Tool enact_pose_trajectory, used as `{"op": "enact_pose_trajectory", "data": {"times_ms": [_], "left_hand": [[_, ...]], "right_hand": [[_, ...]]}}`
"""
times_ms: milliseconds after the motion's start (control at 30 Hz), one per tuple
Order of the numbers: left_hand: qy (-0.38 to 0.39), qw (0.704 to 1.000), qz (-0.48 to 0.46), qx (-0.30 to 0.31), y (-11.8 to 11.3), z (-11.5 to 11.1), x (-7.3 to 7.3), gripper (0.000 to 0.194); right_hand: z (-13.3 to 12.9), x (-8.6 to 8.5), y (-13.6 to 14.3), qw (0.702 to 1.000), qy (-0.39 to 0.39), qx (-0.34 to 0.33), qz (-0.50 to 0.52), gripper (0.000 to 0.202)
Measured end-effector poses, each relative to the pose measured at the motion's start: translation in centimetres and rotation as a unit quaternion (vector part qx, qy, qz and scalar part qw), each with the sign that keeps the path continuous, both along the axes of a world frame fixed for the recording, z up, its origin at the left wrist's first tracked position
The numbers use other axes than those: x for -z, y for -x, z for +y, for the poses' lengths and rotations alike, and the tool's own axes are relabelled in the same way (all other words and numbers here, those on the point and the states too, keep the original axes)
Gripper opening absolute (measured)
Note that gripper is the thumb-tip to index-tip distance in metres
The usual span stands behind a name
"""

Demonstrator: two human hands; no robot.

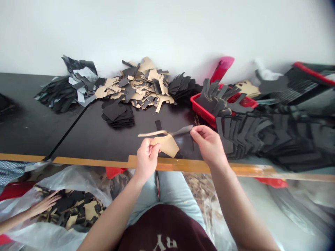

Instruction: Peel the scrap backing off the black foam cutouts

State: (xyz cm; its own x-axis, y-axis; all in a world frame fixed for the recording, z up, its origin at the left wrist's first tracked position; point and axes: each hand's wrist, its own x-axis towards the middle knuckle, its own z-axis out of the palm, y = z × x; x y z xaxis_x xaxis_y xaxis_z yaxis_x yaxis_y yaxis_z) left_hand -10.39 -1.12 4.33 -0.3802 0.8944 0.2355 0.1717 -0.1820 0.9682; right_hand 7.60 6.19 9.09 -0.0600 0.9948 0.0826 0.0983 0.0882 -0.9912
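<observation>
Above the front edge of the black table, my left hand (148, 155) pinches a tan cut piece (167, 144) between thumb and fingers. A narrow tan strip of material stretches out to the left just above that hand. To the right, my right hand (209, 144) grips the end of a thin grey strip (183, 130), which reaches back toward the tan piece. Whether the two are joined is unclear. Behind them a small black strip (158, 125) lies on the table.
Piles of tan and grey scraps (149, 87) and a black stack (119, 114) lie behind. A red basket (205, 113) and rows of grey pieces (243, 134) stand right. Lower left, another person's hand (48, 202) reaches into a plastic bag (68, 176) of scraps.
</observation>
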Motion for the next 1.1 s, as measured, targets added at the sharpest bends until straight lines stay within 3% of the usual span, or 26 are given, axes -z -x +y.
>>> {"op": "enact_pose_trajectory", "data": {"times_ms": [233,400,500,600,700,767,833,900,1000,1100], "left_hand": [[-0.015,0.992,0.074,-0.105,3.5,-0.5,0.9,0.01],[-0.065,0.979,0.117,-0.156,6.2,-0.6,0.6,0.013],[-0.1,0.962,0.19,-0.166,6.0,-1.1,-0.1,0.015],[-0.166,0.94,0.268,-0.134,3.1,-1.6,-0.7,0.018],[-0.239,0.913,0.33,0.019,-3.1,-2.3,-0.5,0.018],[-0.259,0.888,0.322,0.203,-8.9,-3.6,0.8,0.014],[-0.238,0.851,0.269,0.383,-15.1,-5.6,3.1,0.012],[-0.232,0.759,0.28,0.541,-20.9,-8.5,6.0,0.012],[-0.277,0.583,0.361,0.673,-27.1,-13.4,9.8,0.012],[-0.294,0.503,0.35,0.733,-29.4,-17.0,11.5,0.011]], "right_hand": [[0.6,-0.4,-2.9,0.998,-0.006,0.052,0.045,0.027],[0.0,-1.3,-7.0,0.995,-0.035,0.089,0.04,0.023],[-1.7,-2.5,-11.1,0.981,-0.086,0.167,0.057,0.017],[-4.5,-3.2,-16.5,0.95,-0.162,0.245,0.105,0.011],[-8.7,-2.9,-22.0,0.925,-0.214,0.287,0.129,0.011],[-12.1,-2.2,-24.9,0.912,-0.226,0.318,0.126,0.009],[-15.5,-1.2,-27.0,0.898,-0.231,0.354,0.127,0.009],[-18.7,-0.3,-28.5,0.881,-0.228,0.391,0.136,0.01],[-22.8,0.9,-30.4,0.859,-0.219,0.445,0.131,0.01],[-26.1,2.5,-32.5,0.839,-0.21,0.489,0.118,0.008]]}}
